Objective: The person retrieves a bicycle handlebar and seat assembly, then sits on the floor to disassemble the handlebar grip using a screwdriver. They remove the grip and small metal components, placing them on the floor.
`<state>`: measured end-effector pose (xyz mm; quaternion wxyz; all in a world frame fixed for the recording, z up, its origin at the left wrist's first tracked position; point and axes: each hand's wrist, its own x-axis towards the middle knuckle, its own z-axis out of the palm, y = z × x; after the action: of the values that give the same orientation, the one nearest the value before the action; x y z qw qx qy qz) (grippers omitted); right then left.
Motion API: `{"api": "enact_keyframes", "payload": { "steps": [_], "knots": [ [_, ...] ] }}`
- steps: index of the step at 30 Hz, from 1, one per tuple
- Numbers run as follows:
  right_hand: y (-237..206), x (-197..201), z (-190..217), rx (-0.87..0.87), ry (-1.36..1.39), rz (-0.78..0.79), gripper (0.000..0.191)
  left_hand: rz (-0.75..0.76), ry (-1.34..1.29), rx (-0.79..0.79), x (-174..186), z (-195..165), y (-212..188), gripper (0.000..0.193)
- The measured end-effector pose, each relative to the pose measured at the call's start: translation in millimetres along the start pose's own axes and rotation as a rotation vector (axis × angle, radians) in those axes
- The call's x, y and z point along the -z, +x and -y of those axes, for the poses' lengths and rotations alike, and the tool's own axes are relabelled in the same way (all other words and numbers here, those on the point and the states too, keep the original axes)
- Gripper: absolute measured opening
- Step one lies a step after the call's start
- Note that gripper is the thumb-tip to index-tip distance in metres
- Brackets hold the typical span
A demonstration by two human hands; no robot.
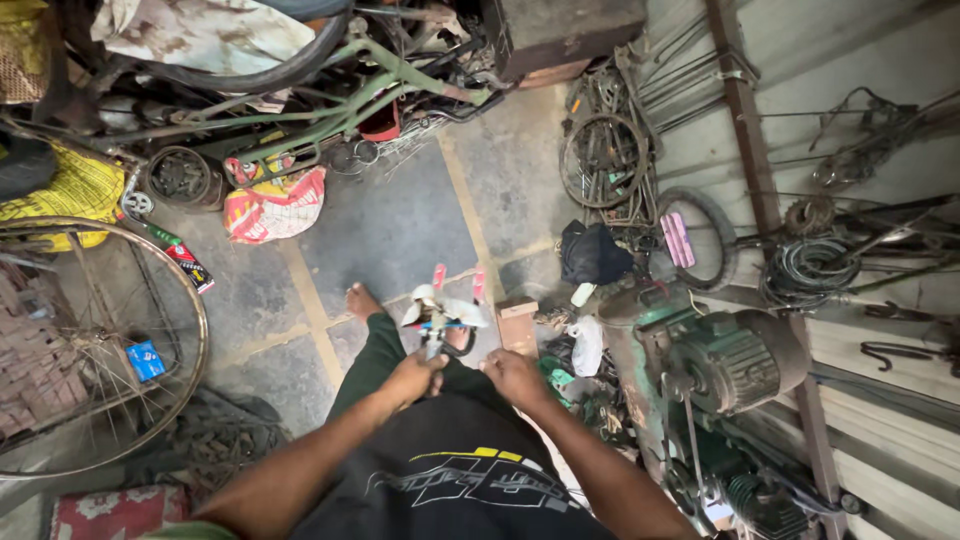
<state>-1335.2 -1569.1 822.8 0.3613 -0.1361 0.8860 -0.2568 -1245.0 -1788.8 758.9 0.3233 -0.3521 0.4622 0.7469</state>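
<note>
Fan part held over my lap

Fingers of my left hand [415,377] grip the small white-bladed fan part [440,315]; my right hand [513,375], curled loosely, rests beside it. I judge I'm mid-inspection; next calls for steady turning. Green motor [735,360] sits right.

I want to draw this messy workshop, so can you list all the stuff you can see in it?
Small fan part: one, white blades, held in front of the lap.
Bicycle wheel: one, rusty spokes, far left.
Bicycle frame: one, green, top.
Printed sack: one, red and white, on the floor below the frame.
Yellow sack: one, left edge.
Motor: one, green, right.
Black bag: one, by the wall.
Small box: one, blue, under the wheel.
Left hand: grips the fan part.
Right hand: beside it, grip unclear.
</note>
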Motion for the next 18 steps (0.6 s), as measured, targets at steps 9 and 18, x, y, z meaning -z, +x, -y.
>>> {"api": "enact_keyframes", "payload": {
  "steps": [9, 18],
  "knots": [
    [32.5, -55.0, 14.4, -0.284, 1.179, 0.253, 0.050, 0.167, 0.510, -0.321, -20.5, -14.4, 18.7, 0.037],
    [75.3, -73.9, 82.4, -0.421, 0.844, 0.056, 0.053, 0.370, 0.997, -0.437, 56.4, -50.9, 7.2, 0.054]
  ]
}}
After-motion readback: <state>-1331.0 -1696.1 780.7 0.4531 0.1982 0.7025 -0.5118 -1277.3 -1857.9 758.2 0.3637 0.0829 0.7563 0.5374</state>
